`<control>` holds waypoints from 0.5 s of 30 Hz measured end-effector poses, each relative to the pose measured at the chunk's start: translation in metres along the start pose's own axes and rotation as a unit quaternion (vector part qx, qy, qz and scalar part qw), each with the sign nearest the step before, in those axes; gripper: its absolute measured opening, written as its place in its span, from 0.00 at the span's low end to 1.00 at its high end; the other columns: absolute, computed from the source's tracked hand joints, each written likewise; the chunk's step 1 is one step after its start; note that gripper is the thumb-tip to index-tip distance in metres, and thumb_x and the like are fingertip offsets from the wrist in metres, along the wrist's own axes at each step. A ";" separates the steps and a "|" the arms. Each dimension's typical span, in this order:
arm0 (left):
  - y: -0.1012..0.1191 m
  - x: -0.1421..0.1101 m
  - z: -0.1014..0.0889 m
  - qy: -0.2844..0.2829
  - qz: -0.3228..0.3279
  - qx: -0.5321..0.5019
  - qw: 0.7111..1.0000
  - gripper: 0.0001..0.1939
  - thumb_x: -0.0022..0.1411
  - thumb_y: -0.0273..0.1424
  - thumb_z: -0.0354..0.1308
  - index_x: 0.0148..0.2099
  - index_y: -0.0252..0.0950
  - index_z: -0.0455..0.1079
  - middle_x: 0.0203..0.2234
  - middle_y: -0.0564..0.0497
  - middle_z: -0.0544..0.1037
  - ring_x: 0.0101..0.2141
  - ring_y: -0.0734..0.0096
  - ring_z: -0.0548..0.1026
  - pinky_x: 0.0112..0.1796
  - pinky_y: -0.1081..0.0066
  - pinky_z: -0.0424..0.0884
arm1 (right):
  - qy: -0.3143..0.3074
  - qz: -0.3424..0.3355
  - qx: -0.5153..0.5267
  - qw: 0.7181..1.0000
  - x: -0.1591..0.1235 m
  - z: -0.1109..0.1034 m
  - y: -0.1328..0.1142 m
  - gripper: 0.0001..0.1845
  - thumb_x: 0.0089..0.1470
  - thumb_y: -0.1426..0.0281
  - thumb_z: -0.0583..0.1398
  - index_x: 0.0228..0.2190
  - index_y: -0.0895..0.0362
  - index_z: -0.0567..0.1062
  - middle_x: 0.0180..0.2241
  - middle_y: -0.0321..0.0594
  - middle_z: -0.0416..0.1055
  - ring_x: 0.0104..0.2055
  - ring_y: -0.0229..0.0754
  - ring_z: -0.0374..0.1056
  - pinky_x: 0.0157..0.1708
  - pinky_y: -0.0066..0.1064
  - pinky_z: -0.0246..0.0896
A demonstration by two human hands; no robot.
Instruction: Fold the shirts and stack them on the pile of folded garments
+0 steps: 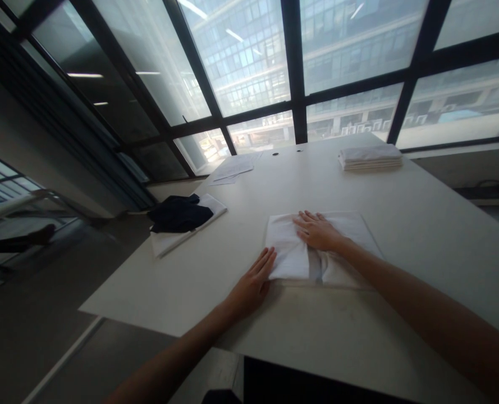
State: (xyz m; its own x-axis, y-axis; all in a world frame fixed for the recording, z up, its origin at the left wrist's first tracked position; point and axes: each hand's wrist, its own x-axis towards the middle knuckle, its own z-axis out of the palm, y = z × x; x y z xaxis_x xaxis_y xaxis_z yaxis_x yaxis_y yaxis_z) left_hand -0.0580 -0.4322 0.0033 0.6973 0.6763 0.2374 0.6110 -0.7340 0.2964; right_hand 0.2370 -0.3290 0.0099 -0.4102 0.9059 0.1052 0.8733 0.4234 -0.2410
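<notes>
Touching white cloth (290,261), likely soft, light, best held by edges, with left hand (254,284) fingers together, right hand (319,232) fingers slightly apart.

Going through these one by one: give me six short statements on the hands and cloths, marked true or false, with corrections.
1. The right hand rests on the white folded cloth. True.
2. The white folded cloth hangs in the air. False: it lies on the table.
3. The left hand is at that cloth's left edge. True.
4. The right hand is clenched into a fist. False: it is open.
5. The dark cloth lies left of both hands. True.
6. Both hands touch the dark cloth. False: neither does.
</notes>
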 end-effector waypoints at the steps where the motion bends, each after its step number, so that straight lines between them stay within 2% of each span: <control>1: 0.000 0.000 -0.001 -0.005 0.006 -0.007 1.000 0.51 0.60 0.12 0.45 0.78 0.44 0.32 0.75 0.47 0.47 0.73 0.62 0.43 0.69 0.49 0.54 | -0.006 0.000 0.006 1.000 0.000 -0.001 0.001 0.31 0.69 0.62 0.50 0.69 0.56 0.61 0.73 0.54 0.48 0.75 0.57 0.44 0.69 0.56 0.39; 3: 0.002 0.002 -0.004 -0.032 0.030 -0.010 0.999 0.50 0.59 0.11 0.44 0.78 0.42 0.32 0.75 0.46 0.46 0.73 0.63 0.42 0.69 0.50 0.54 | -0.015 0.002 0.019 1.000 0.001 -0.002 0.003 0.31 0.68 0.64 0.51 0.69 0.55 0.61 0.73 0.53 0.47 0.75 0.56 0.43 0.70 0.55 0.38; 8: 0.005 0.016 -0.015 -0.132 0.081 0.004 0.988 0.40 0.65 0.13 0.41 0.76 0.40 0.50 0.74 0.46 0.50 0.73 0.63 0.41 0.70 0.49 0.48 | -0.017 0.014 0.054 0.998 0.002 -0.003 0.007 0.35 0.61 0.73 0.54 0.69 0.54 0.62 0.74 0.50 0.46 0.76 0.52 0.40 0.71 0.53 0.37; 10: 0.007 0.019 -0.023 -0.153 0.088 -0.010 0.984 0.37 0.68 0.15 0.41 0.75 0.42 0.52 0.73 0.49 0.52 0.73 0.65 0.42 0.70 0.50 0.46 | -0.013 0.014 0.061 0.998 0.003 -0.002 0.008 0.37 0.59 0.76 0.54 0.69 0.55 0.62 0.74 0.50 0.46 0.76 0.52 0.40 0.71 0.53 0.37; 13: 0.011 0.020 -0.037 -0.164 0.093 -0.047 0.981 0.34 0.71 0.21 0.45 0.75 0.47 0.52 0.72 0.52 0.54 0.72 0.65 0.45 0.70 0.50 0.45 | 0.017 0.027 0.072 0.997 0.005 0.001 0.008 0.36 0.60 0.78 0.53 0.69 0.56 0.63 0.73 0.51 0.49 0.75 0.51 0.44 0.71 0.50 0.40; 15: 0.015 0.024 -0.047 -0.171 0.085 -0.079 0.979 0.29 0.73 0.28 0.49 0.73 0.49 0.59 0.70 0.53 0.60 0.71 0.63 0.53 0.70 0.49 0.47 | 0.055 0.054 0.084 0.993 0.007 0.003 0.009 0.33 0.62 0.76 0.53 0.68 0.59 0.64 0.71 0.53 0.54 0.73 0.49 0.50 0.70 0.45 0.44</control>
State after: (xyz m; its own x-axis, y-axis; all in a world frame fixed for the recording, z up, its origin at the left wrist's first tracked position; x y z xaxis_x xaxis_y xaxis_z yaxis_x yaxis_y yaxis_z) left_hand -0.0499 -0.4237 0.0571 0.8847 0.4658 -0.0190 0.4289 -0.7972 0.4248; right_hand 0.2409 -0.3186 0.0052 -0.2767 0.9454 0.1721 0.8508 0.3243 -0.4136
